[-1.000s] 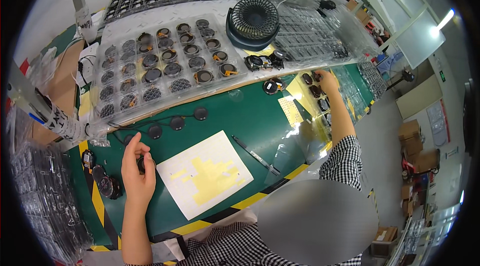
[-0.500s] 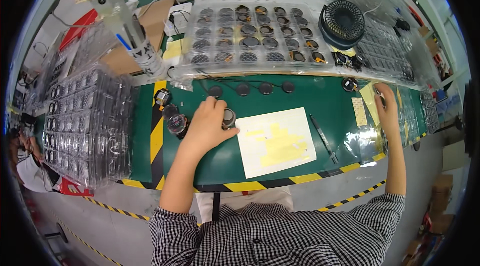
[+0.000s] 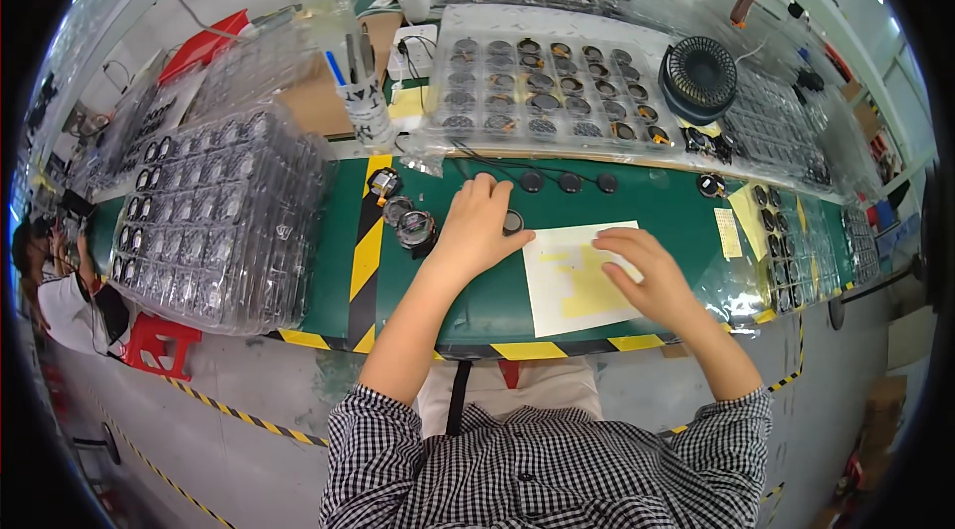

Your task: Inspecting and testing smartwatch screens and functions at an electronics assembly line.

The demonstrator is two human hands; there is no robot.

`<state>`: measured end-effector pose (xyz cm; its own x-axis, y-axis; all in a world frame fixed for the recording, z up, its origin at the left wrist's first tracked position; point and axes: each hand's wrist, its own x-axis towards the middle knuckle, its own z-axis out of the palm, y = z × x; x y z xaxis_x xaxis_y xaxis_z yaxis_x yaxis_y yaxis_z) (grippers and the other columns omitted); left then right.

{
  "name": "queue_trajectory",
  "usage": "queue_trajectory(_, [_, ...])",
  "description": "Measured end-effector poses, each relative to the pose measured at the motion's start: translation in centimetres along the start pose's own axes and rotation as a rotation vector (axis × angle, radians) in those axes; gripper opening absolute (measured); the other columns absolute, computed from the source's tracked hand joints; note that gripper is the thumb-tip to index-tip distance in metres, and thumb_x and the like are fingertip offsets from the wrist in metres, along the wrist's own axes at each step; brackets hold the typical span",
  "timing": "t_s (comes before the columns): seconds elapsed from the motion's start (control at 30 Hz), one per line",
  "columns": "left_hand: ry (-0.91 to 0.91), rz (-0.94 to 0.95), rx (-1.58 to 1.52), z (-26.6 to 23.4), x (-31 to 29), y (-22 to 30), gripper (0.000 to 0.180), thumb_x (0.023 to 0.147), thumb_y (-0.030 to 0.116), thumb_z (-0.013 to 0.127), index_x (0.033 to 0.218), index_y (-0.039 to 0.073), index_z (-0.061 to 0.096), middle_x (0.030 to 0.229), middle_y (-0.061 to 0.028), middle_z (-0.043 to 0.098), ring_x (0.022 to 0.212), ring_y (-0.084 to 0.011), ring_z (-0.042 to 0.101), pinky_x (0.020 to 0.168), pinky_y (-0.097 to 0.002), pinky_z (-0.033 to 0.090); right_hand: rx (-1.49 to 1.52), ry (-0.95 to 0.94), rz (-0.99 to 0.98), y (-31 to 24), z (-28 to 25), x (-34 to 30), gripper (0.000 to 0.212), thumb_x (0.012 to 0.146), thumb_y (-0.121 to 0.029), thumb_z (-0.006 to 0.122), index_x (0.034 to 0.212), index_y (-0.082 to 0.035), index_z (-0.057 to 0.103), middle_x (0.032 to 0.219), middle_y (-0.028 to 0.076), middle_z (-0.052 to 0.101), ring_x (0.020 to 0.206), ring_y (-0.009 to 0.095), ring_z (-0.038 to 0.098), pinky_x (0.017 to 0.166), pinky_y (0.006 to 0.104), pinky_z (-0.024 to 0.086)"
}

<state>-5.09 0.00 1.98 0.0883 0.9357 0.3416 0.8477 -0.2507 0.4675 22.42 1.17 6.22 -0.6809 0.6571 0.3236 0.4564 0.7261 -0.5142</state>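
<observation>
My left hand (image 3: 479,231) rests on the green bench, thumb and fingers closed around a small round watch-like part (image 3: 512,222) with a dark face and pale rim. Just left of it lie dark round parts, a smaller disc (image 3: 397,210) and a larger watch-like case (image 3: 416,229). My right hand (image 3: 649,275) hovers over the right side of a white sheet (image 3: 547,310) bearing yellow sticky strips. Its forefinger and thumb are apart, and nothing shows between them. The curled fingers are partly hidden.
Stacked clear trays (image 3: 214,221) stand at the left. Behind, a large clear tray (image 3: 468,136) holds round parts beside a black fan (image 3: 699,80). Black discs on cables (image 3: 570,183) lie along the back edge. A dotted sticker sheet (image 3: 728,233) and bagged parts lie at right.
My right hand has come from the yellow sheet at the far right to above the white paper. My left hand stays around the round part. The whole view has shifted.
</observation>
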Motion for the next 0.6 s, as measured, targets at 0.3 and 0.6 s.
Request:
queue_trajectory(0.3, [-0.012, -0.211, 0.194, -6.9, -4.9, -3.6, 0.066, 0.065, 0.031, 0.085, 0.116, -0.004, 0.059, 0.112, -0.0186, 0.055, 0.109, -0.0362, 0.050, 0.096, -0.0422, 0.042, 0.148, -0.092, 0.016, 0.4, 3.3, 1.7, 0.030, 0.088, -0.014, 0.063, 0.118, -0.007, 0.062, 0.120, 0.013, 0.060, 0.113, 0.031, 0.056, 0.095, 0.0387, 0.047])
queue_trajectory(0.6, [0.284, -0.210, -0.231, -6.8, -5.9, -6.3, 0.055, 0.068, 0.022, 0.086, 0.111, -0.002, 0.062, 0.110, -0.0167, 0.054, 0.105, -0.0327, 0.055, 0.088, -0.0386, 0.049, 0.150, -0.030, -0.001, 0.3, 3.3, 1.4, 0.029, 0.089, -0.015, 0.064, 0.116, -0.006, 0.062, 0.118, 0.013, 0.061, 0.111, 0.032, 0.057, 0.094, 0.0384, 0.047])
